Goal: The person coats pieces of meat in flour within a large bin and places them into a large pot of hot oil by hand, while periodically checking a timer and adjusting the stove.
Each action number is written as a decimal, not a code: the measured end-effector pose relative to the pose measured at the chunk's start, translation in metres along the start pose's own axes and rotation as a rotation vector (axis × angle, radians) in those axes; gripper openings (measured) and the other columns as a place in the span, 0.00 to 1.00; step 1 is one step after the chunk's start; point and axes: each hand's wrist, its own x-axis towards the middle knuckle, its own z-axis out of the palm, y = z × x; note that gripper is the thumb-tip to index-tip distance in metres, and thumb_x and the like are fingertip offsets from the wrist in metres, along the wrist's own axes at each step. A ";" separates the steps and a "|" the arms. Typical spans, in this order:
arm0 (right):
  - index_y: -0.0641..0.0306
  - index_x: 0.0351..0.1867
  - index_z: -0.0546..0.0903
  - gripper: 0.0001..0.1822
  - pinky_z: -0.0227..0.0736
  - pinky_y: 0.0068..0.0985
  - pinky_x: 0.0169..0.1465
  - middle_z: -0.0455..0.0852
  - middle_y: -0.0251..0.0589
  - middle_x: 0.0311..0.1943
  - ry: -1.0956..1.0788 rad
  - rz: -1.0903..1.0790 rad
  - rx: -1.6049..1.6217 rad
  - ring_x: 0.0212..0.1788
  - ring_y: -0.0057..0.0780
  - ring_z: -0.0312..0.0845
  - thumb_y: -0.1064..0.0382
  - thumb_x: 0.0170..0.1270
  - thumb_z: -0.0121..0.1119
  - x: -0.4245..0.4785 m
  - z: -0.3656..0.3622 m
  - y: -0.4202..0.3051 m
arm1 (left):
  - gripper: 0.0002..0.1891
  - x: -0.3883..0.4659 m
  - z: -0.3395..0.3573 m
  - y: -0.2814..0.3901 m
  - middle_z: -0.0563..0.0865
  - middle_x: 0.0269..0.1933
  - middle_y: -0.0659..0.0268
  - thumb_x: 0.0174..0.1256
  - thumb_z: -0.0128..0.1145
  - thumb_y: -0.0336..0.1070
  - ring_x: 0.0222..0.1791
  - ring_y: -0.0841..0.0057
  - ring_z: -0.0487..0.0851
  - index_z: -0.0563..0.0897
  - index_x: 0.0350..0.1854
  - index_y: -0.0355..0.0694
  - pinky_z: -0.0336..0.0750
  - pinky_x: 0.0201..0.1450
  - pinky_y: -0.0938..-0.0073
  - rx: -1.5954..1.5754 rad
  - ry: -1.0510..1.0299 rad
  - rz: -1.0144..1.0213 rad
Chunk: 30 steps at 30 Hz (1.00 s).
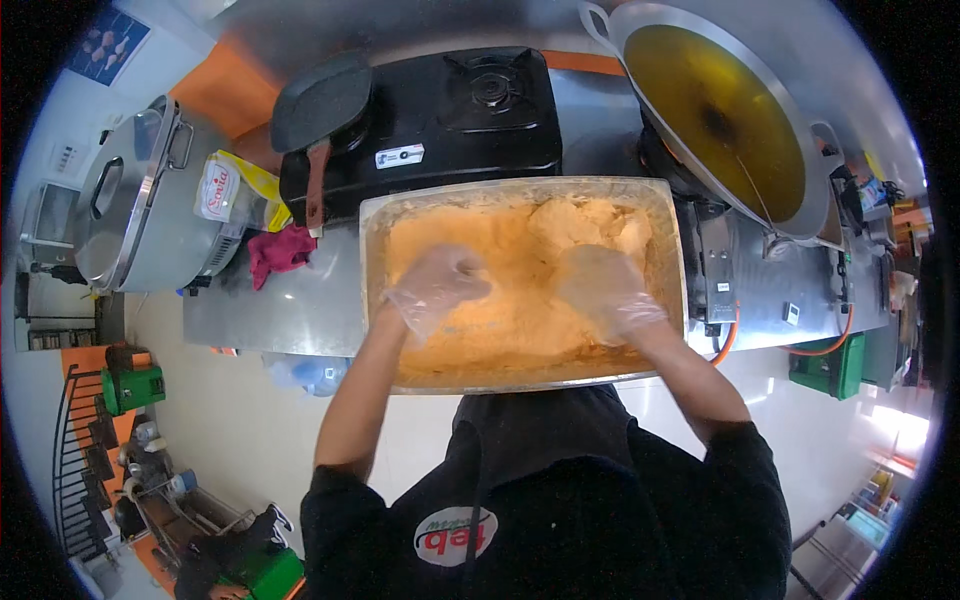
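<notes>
A deep rectangular metal tray (367,247) lies before me, its bottom covered with an orange-tinted powder (517,322) like seasoned flour. Clumped, powder-coated pieces (574,225) are heaped in its far right part. Both my hands wear clear plastic gloves and are blurred by motion. My left hand (444,283) is over the powder in the left half, its fingers curled. My right hand (600,286) is in front of the heap, close to the coated pieces. Whether either hand holds anything is hidden by the blur.
Behind the tray stands a black gas stove (465,112) with a square pan (322,101). A large wok of oil (712,120) is at right. A lidded metal cooker (150,202), a yellow-and-clear bag (240,191) and a red cloth (279,251) are at left. A person (225,551) is at lower left.
</notes>
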 end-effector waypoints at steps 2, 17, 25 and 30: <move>0.56 0.40 0.86 0.10 0.80 0.35 0.48 0.86 0.43 0.42 -0.024 0.090 0.254 0.46 0.39 0.84 0.67 0.56 0.64 0.023 0.005 -0.019 | 0.15 0.005 0.015 0.005 0.87 0.35 0.60 0.52 0.69 0.39 0.35 0.73 0.84 0.87 0.39 0.34 0.77 0.40 0.70 -0.099 -0.047 -0.021; 0.60 0.43 0.86 0.12 0.79 0.35 0.51 0.88 0.45 0.42 0.232 0.100 0.256 0.48 0.41 0.84 0.59 0.60 0.66 -0.023 0.026 0.015 | 0.23 -0.022 0.014 -0.063 0.86 0.53 0.56 0.53 0.68 0.51 0.58 0.57 0.80 0.86 0.54 0.58 0.77 0.57 0.58 0.855 -0.147 -0.199; 0.60 0.46 0.84 0.15 0.77 0.38 0.53 0.85 0.47 0.47 0.283 0.239 0.549 0.50 0.44 0.81 0.65 0.54 0.64 -0.038 0.050 0.015 | 0.16 -0.023 0.073 -0.089 0.87 0.54 0.56 0.62 0.58 0.46 0.61 0.61 0.82 0.90 0.50 0.53 0.76 0.61 0.60 0.977 -0.704 -0.200; 0.69 0.48 0.84 0.23 0.80 0.29 0.49 0.90 0.46 0.42 0.277 0.647 1.138 0.45 0.31 0.87 0.57 0.54 0.72 -0.034 0.041 0.003 | 0.16 -0.011 0.105 -0.158 0.87 0.51 0.52 0.51 0.65 0.42 0.54 0.60 0.84 0.90 0.40 0.41 0.77 0.55 0.58 0.822 -0.629 -0.048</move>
